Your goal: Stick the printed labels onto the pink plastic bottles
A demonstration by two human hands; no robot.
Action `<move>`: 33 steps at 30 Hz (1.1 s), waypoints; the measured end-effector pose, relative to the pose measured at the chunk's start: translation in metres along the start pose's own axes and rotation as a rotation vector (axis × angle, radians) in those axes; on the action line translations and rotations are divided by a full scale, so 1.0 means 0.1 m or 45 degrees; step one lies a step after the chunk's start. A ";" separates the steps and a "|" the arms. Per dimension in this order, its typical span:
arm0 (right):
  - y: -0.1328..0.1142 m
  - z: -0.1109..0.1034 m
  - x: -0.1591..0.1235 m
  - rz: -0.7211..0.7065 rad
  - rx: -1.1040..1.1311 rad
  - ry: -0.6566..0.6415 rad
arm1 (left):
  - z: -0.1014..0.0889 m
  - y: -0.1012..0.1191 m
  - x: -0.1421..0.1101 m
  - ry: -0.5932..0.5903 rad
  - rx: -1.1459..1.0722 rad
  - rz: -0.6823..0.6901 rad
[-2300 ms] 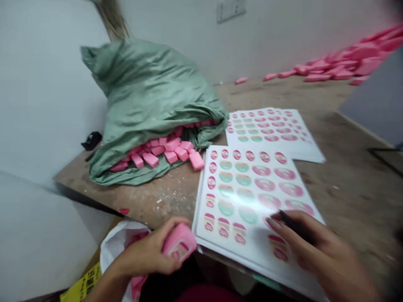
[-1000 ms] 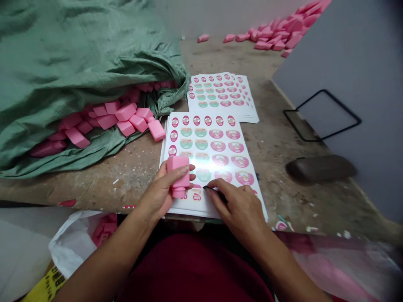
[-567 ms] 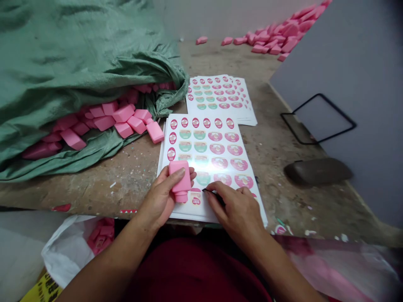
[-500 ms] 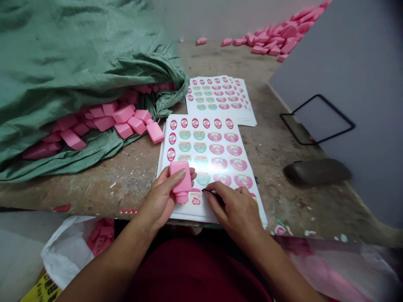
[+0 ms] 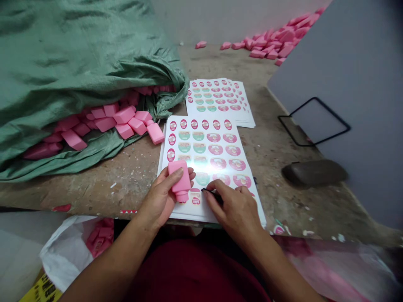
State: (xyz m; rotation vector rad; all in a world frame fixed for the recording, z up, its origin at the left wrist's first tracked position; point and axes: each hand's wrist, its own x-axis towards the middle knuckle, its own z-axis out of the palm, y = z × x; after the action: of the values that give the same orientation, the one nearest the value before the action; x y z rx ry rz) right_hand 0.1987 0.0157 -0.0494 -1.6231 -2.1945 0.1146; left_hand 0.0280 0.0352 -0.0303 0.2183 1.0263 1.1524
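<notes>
My left hand [image 5: 160, 195] is closed around a small pink plastic bottle [image 5: 179, 178], its neck pointing toward me. The bottle is held over the lower left part of a stack of white sticker sheets [image 5: 208, 212], printed with rows of pink and green labels. In my right hand [image 5: 237, 205] is a thin black pointed tool [image 5: 217, 196], pinched between thumb and fingers; most of it is hidden by them. Its tip is at a label [image 5: 195, 199] in the bottom row, just right of the bottle. I cannot tell whether the label's edge is lifted.
Pink bottles [image 5: 105, 123] spill from a green woven sack [image 5: 78, 54] at left. More sticker sheets [image 5: 217, 102] lie behind. A pink bottle pile [image 5: 277, 42] is at the back right, near a grey panel [image 5: 355, 84], black wire frame [image 5: 315, 121] and dark case [image 5: 315, 173]. A white bag [image 5: 66, 247] hangs below.
The view has shifted very slightly. Both hands keep nearly the same place, with the bottle and the black tool still held over the sheet.
</notes>
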 end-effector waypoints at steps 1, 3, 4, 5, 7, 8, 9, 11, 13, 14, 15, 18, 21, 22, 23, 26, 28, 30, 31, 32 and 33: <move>0.01 0.00 0.01 0.011 0.012 -0.012 | 0.00 0.00 0.01 -0.007 0.001 0.002; 0.03 0.00 0.01 0.043 0.066 -0.062 | -0.01 -0.01 0.01 -0.010 0.004 0.000; 0.04 0.00 0.01 0.059 0.101 -0.089 | -0.01 -0.01 0.01 -0.006 0.005 -0.001; 0.05 0.00 0.00 0.071 0.129 -0.111 | -0.01 0.00 0.01 -0.001 0.004 -0.001; 0.06 0.00 -0.01 0.081 0.137 -0.119 | -0.01 0.00 0.01 0.007 0.005 -0.007; 0.07 0.00 -0.02 0.076 0.113 -0.105 | -0.02 0.01 0.00 0.010 0.007 -0.010; 0.07 0.00 -0.02 0.064 0.081 -0.088 | -0.02 0.01 0.00 0.009 0.007 -0.012; 0.05 0.00 -0.01 0.024 0.025 -0.069 | -0.02 0.01 0.01 0.002 0.005 -0.012; 0.03 0.01 0.02 -0.003 -0.004 -0.086 | -0.03 0.00 0.02 -0.016 -0.004 -0.009; 0.02 0.01 0.04 0.002 -0.011 -0.100 | -0.03 0.00 0.02 -0.029 -0.007 -0.007; 0.01 0.02 0.06 0.024 -0.011 -0.115 | -0.04 0.00 0.02 -0.038 -0.009 -0.005; 0.01 0.01 0.11 0.200 0.106 -0.176 | -0.04 0.00 0.03 -0.042 -0.006 -0.005; 0.04 -0.05 0.12 0.420 0.548 -0.267 | -0.04 0.03 0.02 -0.012 0.011 -0.023; 0.05 -0.08 0.12 0.471 0.735 -0.286 | -0.05 0.03 0.01 -0.001 0.022 -0.028; 0.06 -0.12 0.12 0.507 0.903 -0.296 | -0.05 0.04 0.01 0.006 0.038 -0.026; 0.07 -0.20 0.14 0.543 1.165 -0.302 | -0.03 0.03 -0.01 -0.029 0.109 0.033; 0.06 -0.23 0.16 0.524 1.195 -0.298 | -0.01 0.00 -0.04 -0.087 0.129 0.072; 0.06 -0.24 0.18 0.489 1.205 -0.300 | 0.03 -0.03 -0.09 -0.130 0.109 0.067; 0.05 -0.25 0.19 0.471 1.208 -0.305 | 0.05 -0.04 -0.11 -0.144 0.095 0.053; 0.05 -0.25 0.20 0.456 1.209 -0.316 | 0.07 -0.05 -0.13 -0.155 0.086 0.036; 0.04 -0.25 0.21 0.444 1.210 -0.326 | 0.09 -0.05 -0.15 -0.165 0.084 0.016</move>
State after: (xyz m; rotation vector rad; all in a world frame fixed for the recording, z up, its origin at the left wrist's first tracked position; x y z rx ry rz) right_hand 0.2063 0.0323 -0.0216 -1.4022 -1.5405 1.2970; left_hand 0.0382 0.0232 -0.0199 0.3478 0.9505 1.1020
